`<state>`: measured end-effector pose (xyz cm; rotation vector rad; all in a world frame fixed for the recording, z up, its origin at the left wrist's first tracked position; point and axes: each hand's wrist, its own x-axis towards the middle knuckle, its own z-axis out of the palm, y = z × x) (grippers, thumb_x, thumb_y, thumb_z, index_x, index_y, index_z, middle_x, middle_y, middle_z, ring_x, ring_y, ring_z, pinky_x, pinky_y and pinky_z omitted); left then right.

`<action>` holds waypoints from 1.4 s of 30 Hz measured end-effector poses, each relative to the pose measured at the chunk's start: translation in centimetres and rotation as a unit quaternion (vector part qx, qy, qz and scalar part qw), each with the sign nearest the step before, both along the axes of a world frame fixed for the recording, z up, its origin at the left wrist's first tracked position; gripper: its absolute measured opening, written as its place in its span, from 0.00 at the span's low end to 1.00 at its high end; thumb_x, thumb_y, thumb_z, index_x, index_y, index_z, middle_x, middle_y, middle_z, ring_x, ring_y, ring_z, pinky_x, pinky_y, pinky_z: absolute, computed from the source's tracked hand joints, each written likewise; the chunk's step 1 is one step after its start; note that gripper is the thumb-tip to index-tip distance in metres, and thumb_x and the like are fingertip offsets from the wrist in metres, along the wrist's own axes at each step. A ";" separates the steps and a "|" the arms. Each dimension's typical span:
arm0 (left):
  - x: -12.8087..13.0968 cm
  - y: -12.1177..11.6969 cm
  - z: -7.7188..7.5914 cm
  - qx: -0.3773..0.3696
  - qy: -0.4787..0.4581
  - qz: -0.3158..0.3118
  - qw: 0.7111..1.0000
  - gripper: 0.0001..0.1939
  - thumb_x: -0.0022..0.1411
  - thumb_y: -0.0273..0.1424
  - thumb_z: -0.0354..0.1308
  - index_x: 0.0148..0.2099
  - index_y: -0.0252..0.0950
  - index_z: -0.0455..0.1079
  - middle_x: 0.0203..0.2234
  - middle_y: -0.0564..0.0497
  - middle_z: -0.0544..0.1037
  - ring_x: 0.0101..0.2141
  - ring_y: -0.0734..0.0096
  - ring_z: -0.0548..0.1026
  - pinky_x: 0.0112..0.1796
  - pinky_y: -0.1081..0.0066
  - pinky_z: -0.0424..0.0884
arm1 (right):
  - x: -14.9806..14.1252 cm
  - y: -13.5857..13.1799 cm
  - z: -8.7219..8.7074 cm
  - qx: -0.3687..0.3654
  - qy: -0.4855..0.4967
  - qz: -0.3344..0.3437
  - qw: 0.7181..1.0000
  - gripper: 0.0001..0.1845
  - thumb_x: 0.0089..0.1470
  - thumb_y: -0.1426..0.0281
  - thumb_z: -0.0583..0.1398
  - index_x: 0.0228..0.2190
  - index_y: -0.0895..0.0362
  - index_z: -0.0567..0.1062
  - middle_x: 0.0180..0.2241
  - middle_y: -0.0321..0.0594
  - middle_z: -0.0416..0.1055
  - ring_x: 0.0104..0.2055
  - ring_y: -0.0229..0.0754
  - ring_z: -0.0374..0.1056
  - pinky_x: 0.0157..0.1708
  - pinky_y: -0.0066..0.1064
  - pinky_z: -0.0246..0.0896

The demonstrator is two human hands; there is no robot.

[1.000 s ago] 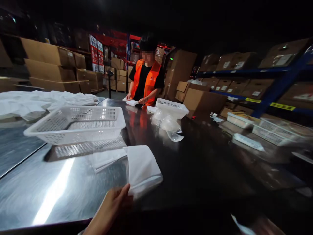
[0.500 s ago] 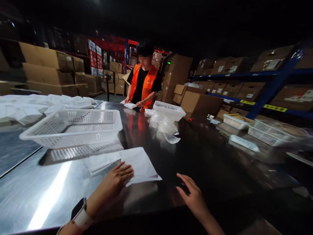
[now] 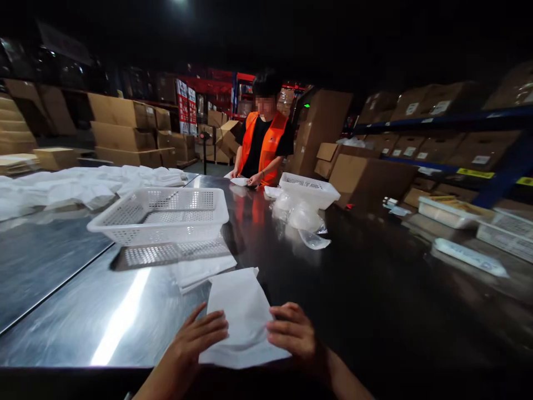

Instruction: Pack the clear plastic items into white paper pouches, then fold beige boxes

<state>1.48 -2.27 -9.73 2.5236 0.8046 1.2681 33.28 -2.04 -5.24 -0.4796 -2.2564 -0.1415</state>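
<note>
A flat white bag [image 3: 241,311] lies on the shiny steel table [image 3: 83,311] right in front of me. My left hand [image 3: 195,339] rests on its left edge with fingers spread and flat. My right hand [image 3: 293,333] presses the bag's right edge, fingers curled over it. Behind the bag lies a small stack of more white bags [image 3: 200,271], and beyond that stands a white perforated plastic basket [image 3: 162,215].
Across the table a person in an orange vest [image 3: 264,147] handles a white item beside a second white basket [image 3: 310,189] and clear plastic bags [image 3: 306,222]. White cloth is piled at the left [image 3: 83,186]. Cardboard boxes and blue shelving [image 3: 458,119] surround the table.
The white bag has been pulled toward me and turned lengthwise. My right hand moved left onto its right edge; my left hand stays on its left side. The view shifted left.
</note>
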 end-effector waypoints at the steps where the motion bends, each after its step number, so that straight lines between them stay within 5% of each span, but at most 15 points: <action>1: 0.2 -0.7 -0.2 -0.017 -0.043 0.009 0.999 0.17 0.71 0.34 0.51 0.58 0.49 0.73 0.49 0.51 0.83 0.55 0.62 0.77 0.64 0.57 0.62 | -0.3 -0.6 0.3 -0.038 0.013 0.003 0.999 0.14 0.67 0.57 0.56 0.42 0.52 0.76 0.36 0.38 0.81 0.49 0.45 0.75 0.50 0.42 0.67; 4: 1.6 -3.0 0.0 -0.137 -0.175 0.080 0.972 0.19 0.71 0.46 0.50 0.46 0.44 0.79 0.39 0.49 0.84 0.44 0.62 0.80 0.53 0.66 0.72 | -1.9 -2.4 0.8 -0.149 0.109 -0.020 0.983 0.18 0.69 0.56 0.53 0.35 0.52 0.77 0.28 0.36 0.79 0.36 0.41 0.77 0.42 0.36 0.69; 8: 3.7 -4.5 1.2 -0.284 -0.279 0.220 0.891 0.27 0.65 0.55 0.53 0.28 0.38 0.75 0.25 0.50 0.79 0.28 0.66 0.75 0.31 0.73 0.72 | -4.4 -3.6 0.3 -0.254 0.260 -0.154 0.919 0.29 0.66 0.49 0.53 0.23 0.53 0.78 0.20 0.36 0.73 0.23 0.37 0.70 0.23 0.25 0.63; 14: 4.8 -3.1 2.7 -0.278 -0.260 0.307 0.872 0.33 0.60 0.60 0.50 0.19 0.38 0.62 0.12 0.55 0.65 0.17 0.74 0.63 0.19 0.75 0.60 | -6.4 -3.3 -0.6 -0.272 0.340 -0.280 0.855 0.35 0.60 0.42 0.55 0.19 0.56 0.78 0.14 0.36 0.68 0.15 0.36 0.65 0.14 0.22 0.56; 20: 4.9 -2.7 3.8 -0.295 -0.197 0.331 0.874 0.28 0.61 0.56 0.42 0.19 0.43 0.57 0.11 0.53 0.65 0.15 0.70 0.65 0.19 0.71 0.61 | -6.2 -3.2 -1.2 -0.219 0.305 -0.335 0.864 0.30 0.63 0.46 0.55 0.26 0.55 0.83 0.22 0.40 0.78 0.23 0.40 0.74 0.24 0.22 0.66; 26: 4.8 -3.1 4.2 -0.329 -0.123 0.371 0.860 0.23 0.60 0.48 0.40 0.20 0.43 0.60 0.15 0.48 0.73 0.20 0.63 0.72 0.25 0.69 0.64 | -6.1 -3.4 -1.5 -0.264 0.287 -0.348 0.853 0.33 0.64 0.45 0.52 0.30 0.56 0.84 0.27 0.45 0.80 0.27 0.43 0.77 0.27 0.24 0.67; 30: 4.6 -2.9 4.3 -0.367 -0.006 0.398 0.841 0.20 0.64 0.42 0.41 0.28 0.42 0.69 0.29 0.44 0.82 0.33 0.55 0.79 0.32 0.67 0.64 | -6.1 -2.6 -1.4 -0.327 0.258 -0.361 0.835 0.42 0.60 0.37 0.47 0.15 0.58 0.73 0.14 0.41 0.68 0.17 0.38 0.62 0.18 0.27 0.53; 35: 4.4 -1.3 5.1 -0.442 0.072 0.332 0.831 0.22 0.71 0.36 0.40 0.28 0.40 0.67 0.28 0.44 0.81 0.32 0.59 0.78 0.34 0.68 0.62 | -5.5 -0.8 -3.1 -0.383 0.249 -0.381 0.804 0.42 0.51 0.30 0.41 0.11 0.52 0.52 0.11 0.35 0.51 0.17 0.35 0.48 0.18 0.32 0.41; 40: 4.2 0.0 5.3 -0.447 0.093 0.312 0.833 0.15 0.64 0.31 0.52 0.24 0.39 0.60 0.23 0.47 0.77 0.28 0.63 0.74 0.29 0.69 0.56 | -4.7 -0.5 -4.2 -0.443 0.221 -0.348 0.796 0.36 0.53 0.35 0.43 0.13 0.51 0.54 0.14 0.34 0.52 0.20 0.37 0.50 0.21 0.33 0.44; 42: 4.2 -0.3 4.9 -0.436 0.032 0.285 0.853 0.08 0.57 0.28 0.57 0.27 0.39 0.62 0.22 0.50 0.77 0.27 0.64 0.73 0.29 0.70 0.57 | -4.3 -0.7 -4.6 -0.454 0.213 -0.349 0.792 0.35 0.53 0.37 0.44 0.14 0.52 0.56 0.15 0.35 0.53 0.21 0.38 0.51 0.23 0.33 0.46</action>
